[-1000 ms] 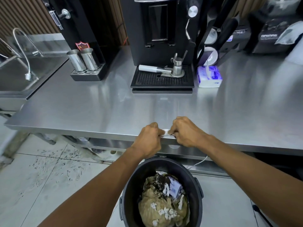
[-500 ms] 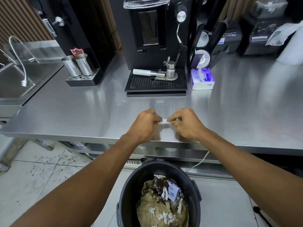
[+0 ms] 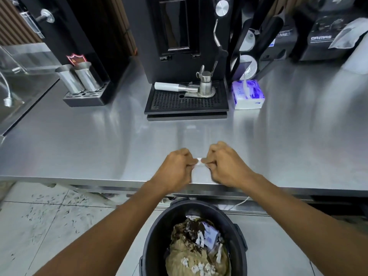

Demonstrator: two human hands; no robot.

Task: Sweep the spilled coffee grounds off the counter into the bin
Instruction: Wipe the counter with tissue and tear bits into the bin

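Observation:
My left hand (image 3: pixel 175 170) and my right hand (image 3: pixel 225 166) hover side by side above the front of the steel counter (image 3: pixel 99 140). Both are curled, and together they pinch a small white piece of tissue (image 3: pixel 199 162) stretched between their fingertips. A dark round bin (image 3: pixel 153 236) stands on the floor just below the counter's front edge, directly under my hands. It holds crumpled brown paper, white scraps and dark coffee grounds. I see no loose grounds on the counter surface near my hands.
A black coffee machine (image 3: pixel 183 36) with a drip tray (image 3: pixel 187 104), portafilter and small metal jug stands at the back centre. A tissue pack (image 3: pixel 248 94) sits to its right. Two steel cups (image 3: pixel 79 78) and a sink (image 3: pixel 18 86) are at the left.
My hands lifted from the counter's front edge and moved slightly inward over the counter, still pinching the white tissue between them. The camera view tilted a little.

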